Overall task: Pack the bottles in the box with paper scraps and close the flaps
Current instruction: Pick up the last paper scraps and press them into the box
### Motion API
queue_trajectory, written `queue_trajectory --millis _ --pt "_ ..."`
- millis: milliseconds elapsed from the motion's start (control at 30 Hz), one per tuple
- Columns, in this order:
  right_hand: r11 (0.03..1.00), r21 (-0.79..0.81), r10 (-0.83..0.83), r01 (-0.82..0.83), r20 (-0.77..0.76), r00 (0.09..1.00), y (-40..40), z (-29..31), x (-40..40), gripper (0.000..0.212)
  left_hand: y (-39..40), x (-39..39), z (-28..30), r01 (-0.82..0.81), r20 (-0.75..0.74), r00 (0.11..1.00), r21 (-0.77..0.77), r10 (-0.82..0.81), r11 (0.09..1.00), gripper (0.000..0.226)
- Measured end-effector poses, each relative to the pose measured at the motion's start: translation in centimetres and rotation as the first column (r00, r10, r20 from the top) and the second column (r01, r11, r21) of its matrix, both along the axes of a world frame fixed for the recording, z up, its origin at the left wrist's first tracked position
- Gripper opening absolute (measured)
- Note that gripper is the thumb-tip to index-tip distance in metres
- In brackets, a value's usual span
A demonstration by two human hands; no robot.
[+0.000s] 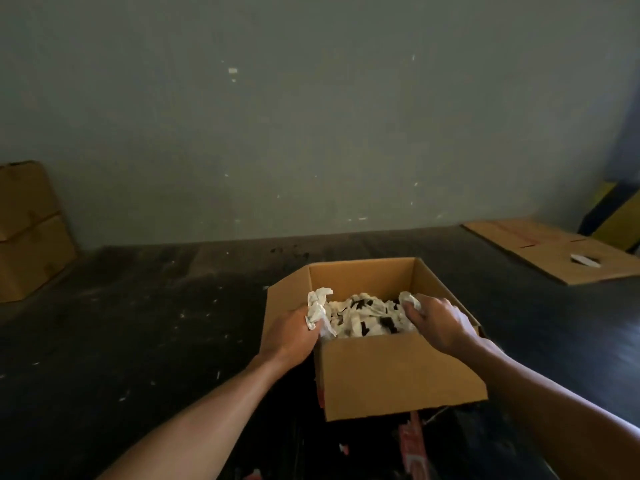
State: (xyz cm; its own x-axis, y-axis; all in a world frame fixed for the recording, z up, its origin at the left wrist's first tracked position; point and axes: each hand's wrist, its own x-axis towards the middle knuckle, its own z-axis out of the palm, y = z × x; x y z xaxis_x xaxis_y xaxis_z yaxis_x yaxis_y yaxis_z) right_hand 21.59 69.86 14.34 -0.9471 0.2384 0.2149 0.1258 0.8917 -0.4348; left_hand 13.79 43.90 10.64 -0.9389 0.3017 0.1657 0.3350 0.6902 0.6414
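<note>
The box (398,372) sits open on the dark desk (138,341), scraps (363,317) heaped inside between my two grips; I can't make out any bottles under them. My left hand (294,332) is clamped on a wad at the box's left wall, my right hand (438,322) closed on another by the right wall. Both forearms reach forward, wrists bent down. The left wad rides above the rim and could spill outside, and overfilling may keep the flaps from closing.

Tan box (398,375), white paper scraps (363,315), dark floor (138,323).
</note>
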Motion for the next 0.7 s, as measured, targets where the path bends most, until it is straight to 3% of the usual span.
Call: queue_trajectory --millis 433,667,700 --pt "0.996 -0.071 0.068 -0.063 0.081 0.994 5.6 -0.7 -11.2 0.030 8.9 -9.0 -1.4 0.052 0.018 0.999 -0.071 -0.051 0.996 0.029" --pt "0.987 -0.138 0.105 -0.084 0.153 0.983 6.8 -3.1 -16.9 0.038 11.4 -12.7 -4.0 0.176 0.173 0.974 -0.157 -0.148 0.972 0.024" --pt "0.981 -0.165 0.132 -0.103 0.173 0.976 6.9 -3.5 -17.3 0.042 11.9 -13.1 -4.1 0.177 0.199 0.970 -0.194 -0.138 0.965 0.037"
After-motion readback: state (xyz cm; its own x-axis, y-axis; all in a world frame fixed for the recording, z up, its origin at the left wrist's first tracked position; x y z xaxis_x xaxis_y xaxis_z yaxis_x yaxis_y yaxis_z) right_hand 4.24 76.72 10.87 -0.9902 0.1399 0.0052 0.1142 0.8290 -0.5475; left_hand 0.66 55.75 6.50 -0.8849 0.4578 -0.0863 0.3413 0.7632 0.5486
